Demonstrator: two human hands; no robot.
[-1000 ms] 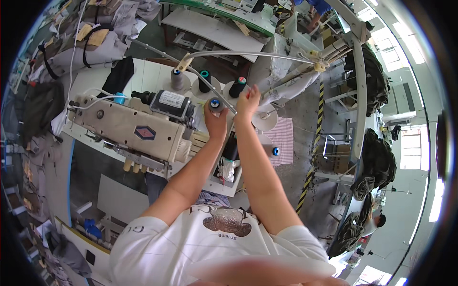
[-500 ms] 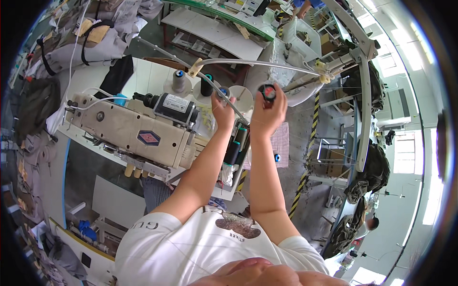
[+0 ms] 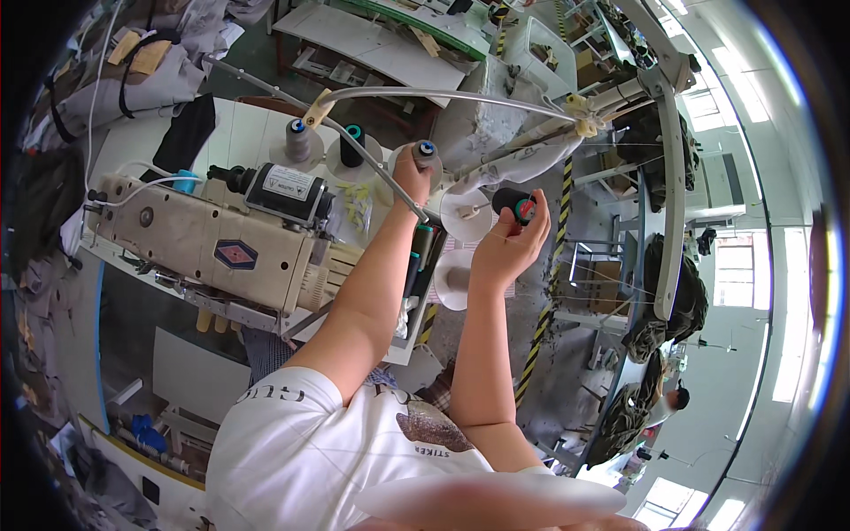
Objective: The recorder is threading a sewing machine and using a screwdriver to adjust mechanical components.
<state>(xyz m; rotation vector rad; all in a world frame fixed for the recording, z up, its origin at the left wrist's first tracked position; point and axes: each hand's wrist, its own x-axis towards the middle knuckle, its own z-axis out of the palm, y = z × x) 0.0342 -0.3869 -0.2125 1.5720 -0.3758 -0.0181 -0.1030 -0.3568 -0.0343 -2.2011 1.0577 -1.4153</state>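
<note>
My left hand (image 3: 411,180) is closed around a grey thread cone (image 3: 426,154) with a blue core, beside the metal arm of the thread stand. To its right, my right hand (image 3: 508,253) grips a black thread cone (image 3: 508,202) that is tilted, its teal-rimmed end with a red centre toward my fingers. Just left of that cone is a bare white spool disc (image 3: 462,223) with a peg. A second white disc (image 3: 453,281) lies nearer to me. On the stand to the left are another grey cone (image 3: 299,142) and a black cone with a teal top (image 3: 352,147).
A beige sewing machine (image 3: 208,243) with a black motor (image 3: 288,193) occupies the table at left. Curved metal tubing (image 3: 443,92) arches over the cones. More dark cones lie in a tray (image 3: 423,257) under my left forearm. A bag of small yellow pieces (image 3: 354,212) rests behind the machine.
My right hand has moved right and toward me, tilting the black cone. The grey cone in my left hand now shows more fully. The whole view has shifted somewhat.
</note>
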